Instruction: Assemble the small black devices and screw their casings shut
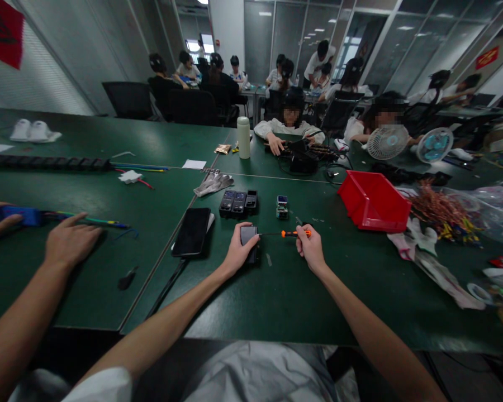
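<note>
My left hand (236, 249) is closed around a small dark box-shaped device (248, 235), holding it just above or against the green table. In my right hand (311, 250) is a screwdriver with an orange and black handle (290, 234). Its thin shaft points left, and the tip reaches the right side of the device; whether it touches a screw is too small to tell. Beyond my hands lie several black modules (238, 203) side by side and a small module with exposed circuitry (282, 207). To the left, a black smartphone (191, 232) rests with a cable at its lower end.
A red bin (373, 204) stands right, beside copper wires (440, 209) and gloves (421, 245). A pale bottle (243, 138) and grey glove (213, 183) are farther back. At left, a co-worker's hands (69, 241) handle a blue block (23, 215) with wires. Another person sits opposite.
</note>
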Demonstrator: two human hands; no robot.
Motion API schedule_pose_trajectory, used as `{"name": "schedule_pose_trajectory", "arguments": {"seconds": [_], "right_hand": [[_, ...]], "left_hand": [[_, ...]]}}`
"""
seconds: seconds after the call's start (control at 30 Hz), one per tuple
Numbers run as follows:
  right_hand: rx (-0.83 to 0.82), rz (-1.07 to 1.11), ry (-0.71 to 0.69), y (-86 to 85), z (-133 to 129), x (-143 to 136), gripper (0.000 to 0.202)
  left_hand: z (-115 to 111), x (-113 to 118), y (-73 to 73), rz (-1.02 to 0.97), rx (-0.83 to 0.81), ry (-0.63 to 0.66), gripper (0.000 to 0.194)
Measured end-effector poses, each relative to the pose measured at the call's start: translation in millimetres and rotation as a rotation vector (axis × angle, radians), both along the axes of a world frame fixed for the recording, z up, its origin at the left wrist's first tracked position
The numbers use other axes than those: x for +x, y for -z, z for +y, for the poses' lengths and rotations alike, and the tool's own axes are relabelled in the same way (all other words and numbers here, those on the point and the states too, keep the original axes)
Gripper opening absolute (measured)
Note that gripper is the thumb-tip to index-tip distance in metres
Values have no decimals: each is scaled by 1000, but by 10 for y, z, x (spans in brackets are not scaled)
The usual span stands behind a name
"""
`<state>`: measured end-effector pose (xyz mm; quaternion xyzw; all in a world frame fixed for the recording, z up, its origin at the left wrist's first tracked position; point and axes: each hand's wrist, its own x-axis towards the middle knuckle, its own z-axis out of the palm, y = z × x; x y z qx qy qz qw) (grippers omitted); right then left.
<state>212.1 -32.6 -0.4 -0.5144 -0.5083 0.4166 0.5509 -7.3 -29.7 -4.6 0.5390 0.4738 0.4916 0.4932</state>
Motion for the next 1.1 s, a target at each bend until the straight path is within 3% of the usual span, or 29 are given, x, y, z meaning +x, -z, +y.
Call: {"name": "schedule_pose_trajectory", "arguments": {"seconds": [0.27, 0.57, 1.1], "right_hand": [[-9, -4, -9, 6, -1, 21, 30], [25, 169, -66, -15, 24, -16, 23], [0, 57, -33, -23, 4, 5, 31]], "left_hand": [[0, 2, 3, -3, -1, 10, 51], [-9, -5, -20, 25, 20, -5, 50], [-23, -15, -56, 152, 120, -9, 51]]}}
